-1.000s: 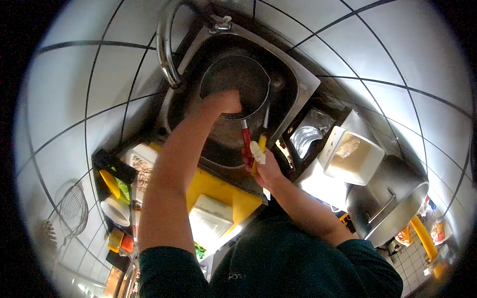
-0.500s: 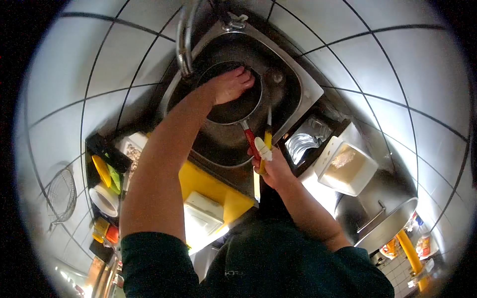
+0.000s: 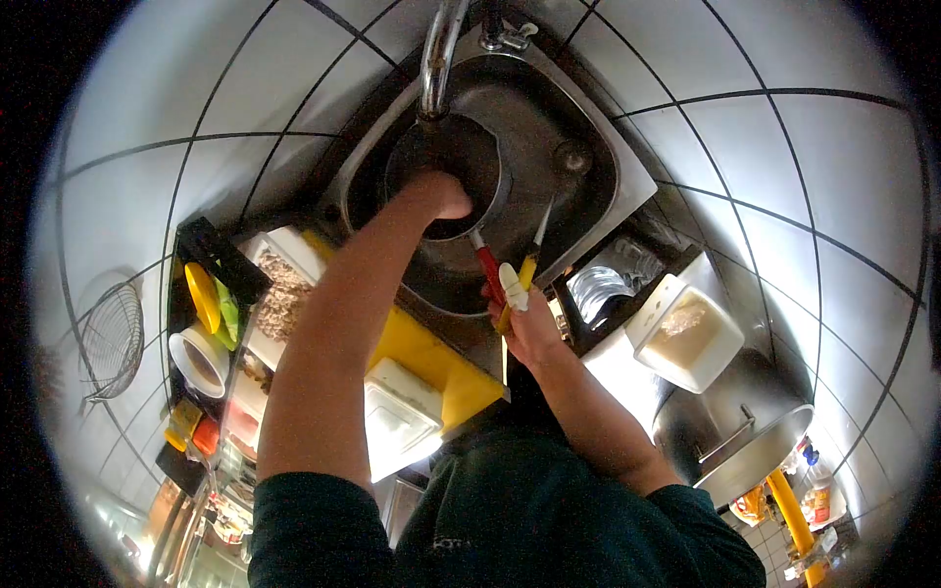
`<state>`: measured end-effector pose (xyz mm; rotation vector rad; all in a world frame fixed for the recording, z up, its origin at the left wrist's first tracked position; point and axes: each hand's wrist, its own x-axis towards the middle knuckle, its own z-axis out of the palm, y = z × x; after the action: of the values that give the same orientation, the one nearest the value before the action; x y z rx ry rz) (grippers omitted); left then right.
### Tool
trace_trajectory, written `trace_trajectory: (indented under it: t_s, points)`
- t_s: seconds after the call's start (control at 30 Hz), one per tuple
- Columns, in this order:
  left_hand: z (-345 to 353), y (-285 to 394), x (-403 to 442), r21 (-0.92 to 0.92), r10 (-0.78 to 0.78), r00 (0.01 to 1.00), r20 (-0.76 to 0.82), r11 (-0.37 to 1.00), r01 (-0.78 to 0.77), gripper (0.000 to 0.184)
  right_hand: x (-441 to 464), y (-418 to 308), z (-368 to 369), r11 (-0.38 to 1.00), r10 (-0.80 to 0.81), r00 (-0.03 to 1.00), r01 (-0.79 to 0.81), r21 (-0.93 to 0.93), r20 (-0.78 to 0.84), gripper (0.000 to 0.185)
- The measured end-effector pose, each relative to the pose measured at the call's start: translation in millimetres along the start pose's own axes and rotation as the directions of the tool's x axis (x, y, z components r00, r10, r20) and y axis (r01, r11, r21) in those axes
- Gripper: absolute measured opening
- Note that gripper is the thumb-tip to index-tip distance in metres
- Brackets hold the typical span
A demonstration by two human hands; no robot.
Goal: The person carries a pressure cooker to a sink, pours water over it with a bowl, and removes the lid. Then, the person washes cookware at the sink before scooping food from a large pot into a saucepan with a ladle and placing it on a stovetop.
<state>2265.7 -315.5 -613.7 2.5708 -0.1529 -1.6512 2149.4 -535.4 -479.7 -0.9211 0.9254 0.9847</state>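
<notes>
My left hand (image 3: 446,196) reaches down inside a dark round pan (image 3: 499,186) in the metal sink (image 3: 635,186); its fingers are hidden there. My right hand (image 3: 534,328) is closed around the pan's red handle (image 3: 488,262) and a yellow-handled knife (image 3: 527,270). The blade (image 3: 544,221) points away from me, over the sink. Something white (image 3: 513,287) covers or lies along the thumb of that hand. Above the pan's far rim hangs the curved metal faucet (image 3: 438,73).
Right of the sink are glass dishes (image 3: 600,292), a white container (image 3: 686,338) and a large metal pot (image 3: 730,431). A yellow surface (image 3: 470,382) bears a white lidded box (image 3: 402,407). Food trays (image 3: 279,294), a white bowl (image 3: 199,360) and a wire strainer (image 3: 113,343) are at left.
My left hand has gone from spread fingers over the pan to down inside it. The pan sits more to the left in the sink, under the faucet, and the knife is tilted further right.
</notes>
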Motion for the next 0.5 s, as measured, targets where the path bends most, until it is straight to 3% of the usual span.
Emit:
trace_trajectory:
  t_s: [0.1,0.2,0.33,0.4,0.5]
  points:
    - [-27,18,-43,-0.231,0.153,0.988,-0.02,0.961,-0.153,0.038,-1,-5,1,1.0,0.024,0.999,-0.024,-0.003,-0.041,0.035]
    - [-30,27,-37,-0.686,0.064,0.996,-0.068,0.721,-0.093,0.041,2,-12,-4,0.997,0.041,0.999,-0.041,-0.066,0.002,0.032]
    - [-26,40,8,-0.757,-0.307,0.923,-0.231,0.653,0.028,0.045,-6,-16,-1,0.994,0.057,0.997,-0.06,-0.087,-0.043,0.032]
    - [-27,41,28,-0.722,-0.437,0.843,-0.314,0.686,0.087,0.046,2,-5,-17,0.999,0.005,1.0,-0.003,-0.044,0.028,0.044]
    - [-38,47,24,-0.783,-0.589,0.735,-0.337,0.609,0.129,0.045,6,-6,-26,0.998,-0.05,0.994,0.054,-0.043,0.095,0.052]
